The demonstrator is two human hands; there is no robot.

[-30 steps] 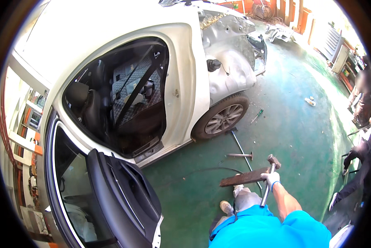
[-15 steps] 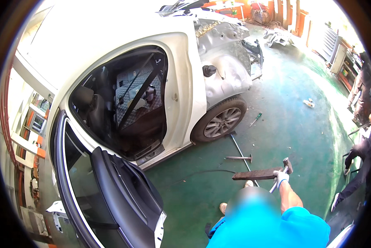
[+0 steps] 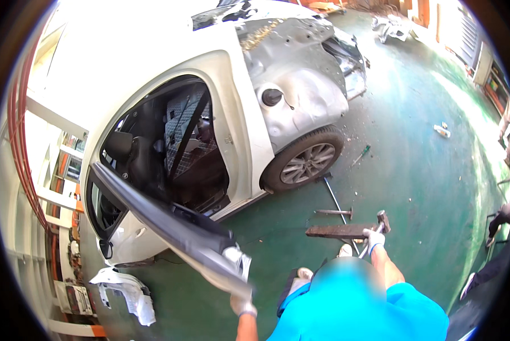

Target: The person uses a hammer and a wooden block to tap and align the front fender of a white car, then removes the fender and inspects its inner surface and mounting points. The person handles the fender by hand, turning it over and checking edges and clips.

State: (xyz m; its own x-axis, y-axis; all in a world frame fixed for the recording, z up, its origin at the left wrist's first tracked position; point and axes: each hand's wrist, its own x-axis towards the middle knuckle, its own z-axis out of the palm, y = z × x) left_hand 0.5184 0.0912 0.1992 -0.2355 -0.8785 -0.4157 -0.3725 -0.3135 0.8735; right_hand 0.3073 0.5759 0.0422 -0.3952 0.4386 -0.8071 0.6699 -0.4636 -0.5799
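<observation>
My right hand [image 3: 375, 237], in a pale glove, is closed around a hammer [image 3: 383, 220] and one end of a long brown block [image 3: 340, 231], held together. The block looks like worn wood, though I cannot be sure. At the lower middle, my gloved left hand [image 3: 244, 307] is at the edge of the rear car door [image 3: 181, 219]; motion smears its fingers and the door edge. The door is partly open on a white car [image 3: 249, 113]. Through the opening I see dark seats [image 3: 135, 159].
Bare metal shows above the rear wheel [image 3: 306, 163]. On the green floor lie another hammer [image 3: 334, 212], a long metal rod [image 3: 335, 196], a green-handled screwdriver [image 3: 361, 154] and a bottle [image 3: 441, 131]. A white body panel [image 3: 127, 295] lies at lower left. A person's dark trouser leg [image 3: 479, 278] shows at right.
The car door has swung inward toward the car body. My left hand has come into view at its edge. My right hand still holds the hammer and block, now slightly further left.
</observation>
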